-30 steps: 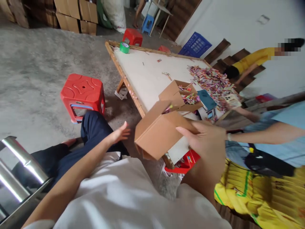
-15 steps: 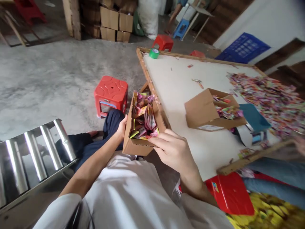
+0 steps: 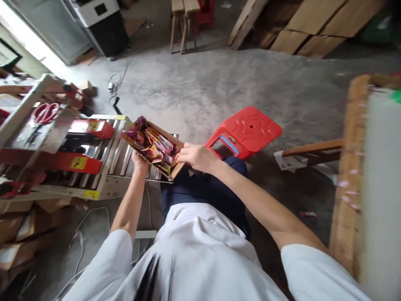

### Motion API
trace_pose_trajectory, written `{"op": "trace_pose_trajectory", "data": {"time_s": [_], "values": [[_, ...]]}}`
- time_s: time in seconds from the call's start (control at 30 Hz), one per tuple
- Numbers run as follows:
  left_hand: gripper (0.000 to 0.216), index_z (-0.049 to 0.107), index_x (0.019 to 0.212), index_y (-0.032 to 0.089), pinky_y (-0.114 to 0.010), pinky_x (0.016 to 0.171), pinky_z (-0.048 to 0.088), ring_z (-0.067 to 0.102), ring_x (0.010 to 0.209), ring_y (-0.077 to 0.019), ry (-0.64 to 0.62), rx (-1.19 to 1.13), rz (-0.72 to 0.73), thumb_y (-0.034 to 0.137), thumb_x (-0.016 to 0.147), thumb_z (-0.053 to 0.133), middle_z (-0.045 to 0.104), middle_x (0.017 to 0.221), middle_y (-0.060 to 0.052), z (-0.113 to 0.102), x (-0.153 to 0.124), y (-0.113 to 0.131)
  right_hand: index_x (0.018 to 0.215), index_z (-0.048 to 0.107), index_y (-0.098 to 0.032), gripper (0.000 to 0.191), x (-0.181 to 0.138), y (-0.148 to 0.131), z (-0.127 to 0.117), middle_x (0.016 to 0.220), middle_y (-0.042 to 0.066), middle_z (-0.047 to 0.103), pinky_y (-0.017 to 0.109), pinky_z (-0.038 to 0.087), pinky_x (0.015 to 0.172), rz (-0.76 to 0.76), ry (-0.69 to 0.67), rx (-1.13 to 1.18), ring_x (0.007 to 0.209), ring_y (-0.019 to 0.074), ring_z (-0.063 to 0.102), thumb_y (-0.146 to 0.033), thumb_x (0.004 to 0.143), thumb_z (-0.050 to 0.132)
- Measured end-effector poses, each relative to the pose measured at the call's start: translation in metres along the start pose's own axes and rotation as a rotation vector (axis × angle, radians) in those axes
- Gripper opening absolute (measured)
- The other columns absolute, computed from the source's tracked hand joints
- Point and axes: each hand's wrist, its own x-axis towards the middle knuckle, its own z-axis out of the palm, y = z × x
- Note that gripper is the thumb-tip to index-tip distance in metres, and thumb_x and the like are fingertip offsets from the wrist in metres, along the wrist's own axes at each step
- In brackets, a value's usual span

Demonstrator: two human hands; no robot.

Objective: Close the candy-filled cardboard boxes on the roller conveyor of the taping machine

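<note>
Both hands are holding a cardboard box (image 3: 152, 147) of bright packets: left hand (image 3: 140, 160) gripping underneath, right hand (image 3: 194, 156) gripping its end.

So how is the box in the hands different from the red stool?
The box is brown cardboard, while the stool is red plastic. The box is held up in the air, tilted, by the left hand and right hand; the stool stands on the floor with nobody touching it. The box is open and full of colourful packets; the stool's top has nothing on it. The stool looks bigger.
</note>
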Motion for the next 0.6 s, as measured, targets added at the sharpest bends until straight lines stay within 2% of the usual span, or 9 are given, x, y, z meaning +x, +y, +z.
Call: {"op": "trace_pose_trajectory", "data": {"time_s": [0.07,0.13,0.2,0.27,0.37,0.47,0.6], "values": [[0.020,0.064,0.073,0.018,-0.031,0.082,0.053,0.066,0.083,-0.0185,0.075,0.043,0.151,0.037,0.073,0.060,0.068,0.072,-0.002,-0.033,0.017,0.023,0.091,0.073,-0.018,0.028,0.032,0.020,0.016,0.090,0.007,0.069,0.029,0.045,0.072,-0.060,-0.115,0.047,0.090,0.0195,0.052,-0.005,0.091,0.048],[0.021,0.067,0.077,0.017,-0.028,0.082,0.052,0.065,0.082,-0.0155,0.018,0.108,0.271,0.036,0.069,0.067,0.070,0.077,-0.001,-0.056,0.024,0.050,0.089,0.073,-0.018,0.030,0.049,0.031,0.027,0.089,0.007,0.069,0.033,0.049,0.084,-0.090,-0.156,0.093,0.092,0.0198,0.055,-0.003,0.090,0.046],[0.026,0.071,0.084,0.018,-0.025,0.080,0.052,0.065,0.079,-0.0128,-0.087,0.153,0.332,0.040,0.069,0.073,0.071,0.081,-0.001,-0.067,0.024,0.076,0.095,0.071,-0.018,0.029,0.051,0.033,0.032,0.100,0.009,0.070,0.045,0.044,0.105,-0.070,-0.076,0.148,0.102,0.0209,0.058,-0.004,0.089,0.046],[0.031,0.074,0.088,0.020,-0.024,0.077,0.051,0.064,0.075,-0.0112,-0.176,0.202,0.322,0.044,0.069,0.078,0.071,0.081,-0.001,-0.069,0.021,0.099,0.113,0.065,-0.016,0.029,0.045,0.026,0.032,0.128,0.014,0.063,0.056,0.029,0.119,-0.014,0.059,0.223,0.124,0.0250,0.054,-0.010,0.088,0.052],[0.035,0.076,0.087,0.020,-0.026,0.077,0.053,0.066,0.076,-0.0130,-0.269,0.307,0.271,0.044,0.064,0.086,0.071,0.083,-0.002,-0.064,0.019,0.121,0.142,0.045,-0.013,0.056,0.047,0.006,0.033,0.159,0.019,0.032,0.059,0.018,0.124,0.042,0.149,0.306,0.150,0.0293,0.028,-0.028,0.090,0.058],[0.033,0.078,0.085,0.021,-0.027,0.077,0.054,0.066,0.082,-0.0152,-0.328,0.404,0.258,0.041,0.062,0.088,0.070,0.089,-0.004,-0.061,0.021,0.131,0.154,0.032,-0.019,0.064,0.077,-0.009,0.049,0.165,0.013,0.020,0.055,0.015,0.126,0.012,0.072,0.292,0.155,0.0270,0.014,-0.037,0.096,0.052],[0.025,0.080,0.089,0.024,-0.026,0.071,0.053,0.062,0.085,-0.0151,-0.456,0.596,0.287,0.039,0.069,0.084,0.065,0.093,-0.004,-0.060,0.018,0.144,0.154,0.035,-0.019,0.061,0.125,-0.004,0.088,0.164,0.011,0.026,0.052,0.019,0.126,0.006,-0.081,0.232,0.154,0.0271,0.017,-0.035,0.097,0.050]]}}
